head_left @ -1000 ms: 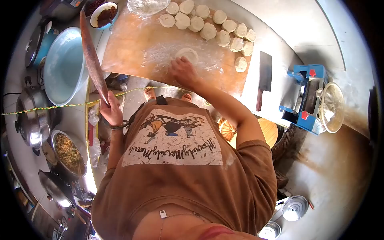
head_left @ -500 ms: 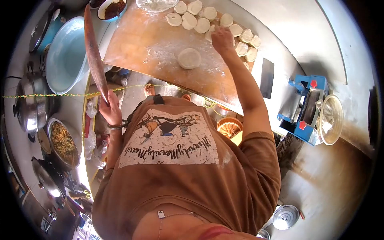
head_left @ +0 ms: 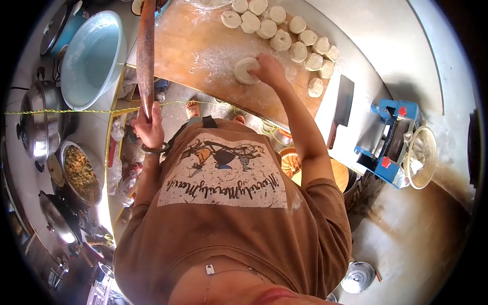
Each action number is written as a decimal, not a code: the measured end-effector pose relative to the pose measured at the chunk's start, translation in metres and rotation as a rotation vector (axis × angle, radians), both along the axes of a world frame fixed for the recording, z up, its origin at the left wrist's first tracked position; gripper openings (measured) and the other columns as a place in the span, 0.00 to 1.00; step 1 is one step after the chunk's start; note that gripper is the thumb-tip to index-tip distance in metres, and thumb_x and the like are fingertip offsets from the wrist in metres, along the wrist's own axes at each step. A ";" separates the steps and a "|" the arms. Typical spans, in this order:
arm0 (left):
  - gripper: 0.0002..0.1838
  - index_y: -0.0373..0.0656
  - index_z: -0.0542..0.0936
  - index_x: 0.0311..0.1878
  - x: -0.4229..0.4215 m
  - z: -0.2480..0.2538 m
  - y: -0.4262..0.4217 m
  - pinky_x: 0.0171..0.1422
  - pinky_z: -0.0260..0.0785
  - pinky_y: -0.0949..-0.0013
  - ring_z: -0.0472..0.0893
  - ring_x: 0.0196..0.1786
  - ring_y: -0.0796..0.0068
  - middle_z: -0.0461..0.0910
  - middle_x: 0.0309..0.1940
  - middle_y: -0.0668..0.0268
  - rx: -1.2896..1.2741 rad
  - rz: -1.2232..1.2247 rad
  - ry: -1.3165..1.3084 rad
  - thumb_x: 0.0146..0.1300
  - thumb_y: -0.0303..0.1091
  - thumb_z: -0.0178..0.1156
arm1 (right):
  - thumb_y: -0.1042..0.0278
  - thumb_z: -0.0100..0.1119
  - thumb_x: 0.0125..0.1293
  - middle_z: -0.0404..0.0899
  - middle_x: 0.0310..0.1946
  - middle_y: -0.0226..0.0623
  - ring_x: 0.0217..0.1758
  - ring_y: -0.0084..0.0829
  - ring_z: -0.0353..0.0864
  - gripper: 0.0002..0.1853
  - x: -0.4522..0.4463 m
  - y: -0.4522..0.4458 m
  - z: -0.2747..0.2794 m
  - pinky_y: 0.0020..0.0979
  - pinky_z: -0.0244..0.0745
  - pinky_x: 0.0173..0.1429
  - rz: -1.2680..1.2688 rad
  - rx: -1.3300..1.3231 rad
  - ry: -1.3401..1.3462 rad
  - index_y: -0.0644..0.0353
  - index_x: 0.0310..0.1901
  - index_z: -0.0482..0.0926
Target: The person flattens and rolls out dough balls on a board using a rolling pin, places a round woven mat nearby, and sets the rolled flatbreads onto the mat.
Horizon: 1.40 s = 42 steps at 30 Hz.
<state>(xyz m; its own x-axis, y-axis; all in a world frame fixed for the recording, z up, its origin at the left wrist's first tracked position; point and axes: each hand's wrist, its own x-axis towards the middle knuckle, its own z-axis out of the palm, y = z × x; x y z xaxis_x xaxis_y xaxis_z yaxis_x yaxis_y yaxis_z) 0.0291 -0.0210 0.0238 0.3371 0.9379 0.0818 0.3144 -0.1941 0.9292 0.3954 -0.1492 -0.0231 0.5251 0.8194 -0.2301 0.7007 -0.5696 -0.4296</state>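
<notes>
Rnd dough disc (head_left: 245, 71) on brd (head_left: 178, 36), wdn pin (head_left: 146, 56)

The pin (head_left: 146, 56) is wood — smooth and a bit shiny. The dough (head_left: 244, 72) looks matt, the tub (head_left: 94, 63) plastic, the pot (head_left: 38, 138) shiny metal — the shirt (head_left: 239, 231) dull cloth.

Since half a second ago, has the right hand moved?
Yes: the right hand moved toward the wooden board's near edge, from dough rounds to the flattened dough disc.
</notes>
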 end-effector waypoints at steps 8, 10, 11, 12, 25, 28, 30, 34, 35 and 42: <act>0.19 0.32 0.82 0.52 0.003 -0.011 0.012 0.31 0.65 0.71 0.70 0.26 0.81 0.77 0.24 0.68 0.101 -0.114 0.092 0.73 0.42 0.64 | 0.79 0.56 0.62 0.84 0.54 0.37 0.59 0.43 0.81 0.13 -0.034 -0.032 0.009 0.44 0.78 0.58 0.260 0.560 -0.259 0.55 0.46 0.83; 0.16 0.34 0.82 0.46 0.009 -0.013 0.017 0.30 0.63 0.69 0.67 0.26 0.79 0.73 0.22 0.67 0.081 -0.139 0.090 0.73 0.42 0.64 | 0.78 0.61 0.63 0.83 0.58 0.35 0.63 0.42 0.81 0.12 -0.045 -0.052 0.002 0.42 0.78 0.62 0.277 0.546 -0.187 0.55 0.46 0.83; 0.16 0.34 0.81 0.43 0.013 -0.012 0.019 0.30 0.62 0.69 0.66 0.26 0.78 0.71 0.21 0.66 0.099 -0.161 0.088 0.73 0.42 0.64 | 0.78 0.63 0.63 0.83 0.60 0.34 0.65 0.42 0.80 0.11 -0.045 -0.060 -0.005 0.41 0.78 0.64 0.290 0.542 -0.149 0.55 0.46 0.84; 0.16 0.35 0.80 0.41 0.015 -0.010 0.021 0.29 0.61 0.68 0.64 0.26 0.78 0.69 0.21 0.66 0.114 -0.179 0.089 0.73 0.41 0.64 | 0.73 0.63 0.62 0.81 0.62 0.37 0.67 0.41 0.77 0.17 -0.046 -0.063 -0.005 0.41 0.73 0.68 0.172 0.543 -0.089 0.52 0.54 0.83; 0.19 0.41 0.80 0.37 0.041 -0.005 0.068 0.27 0.68 0.59 0.77 0.20 0.61 0.76 0.19 0.57 0.396 -0.504 0.368 0.66 0.48 0.69 | 0.50 0.72 0.60 0.62 0.77 0.44 0.79 0.50 0.60 0.34 -0.044 -0.052 0.007 0.51 0.56 0.80 0.218 0.519 -0.300 0.44 0.68 0.76; 0.18 0.44 0.84 0.47 0.078 -0.015 0.088 0.30 0.71 0.57 0.79 0.22 0.55 0.76 0.18 0.56 0.730 -0.741 0.470 0.64 0.49 0.69 | 0.53 0.77 0.56 0.68 0.72 0.40 0.76 0.46 0.65 0.37 -0.054 -0.068 0.042 0.51 0.57 0.78 -0.138 0.642 -0.406 0.48 0.68 0.76; 0.21 0.45 0.82 0.52 0.116 -0.022 0.097 0.39 0.74 0.55 0.83 0.34 0.56 0.79 0.26 0.57 0.754 -1.002 0.699 0.63 0.49 0.69 | 0.48 0.73 0.57 0.66 0.73 0.45 0.76 0.50 0.65 0.38 -0.052 -0.065 0.040 0.54 0.61 0.74 -0.056 0.493 -0.492 0.48 0.70 0.74; 0.28 0.41 0.78 0.59 0.167 -0.061 0.097 0.64 0.66 0.49 0.75 0.63 0.51 0.76 0.59 0.50 0.970 -0.948 0.538 0.67 0.54 0.63 | 0.45 0.70 0.60 0.64 0.75 0.44 0.76 0.48 0.64 0.43 -0.069 -0.085 -0.026 0.52 0.56 0.77 -0.095 0.224 -0.367 0.52 0.74 0.67; 0.31 0.39 0.76 0.62 0.160 -0.066 0.088 0.69 0.62 0.47 0.70 0.69 0.50 0.71 0.65 0.50 1.001 -0.874 0.531 0.67 0.55 0.62 | 0.45 0.69 0.61 0.62 0.76 0.44 0.78 0.48 0.62 0.44 -0.086 -0.089 -0.022 0.52 0.54 0.78 -0.097 0.227 -0.318 0.53 0.75 0.65; 0.46 0.44 0.62 0.78 0.223 -0.109 0.074 0.80 0.43 0.40 0.54 0.83 0.57 0.58 0.80 0.57 0.770 -0.439 0.723 0.68 0.69 0.51 | 0.40 0.64 0.64 0.56 0.80 0.49 0.81 0.51 0.56 0.47 -0.038 -0.054 -0.024 0.55 0.53 0.80 -0.157 0.139 -0.360 0.56 0.78 0.59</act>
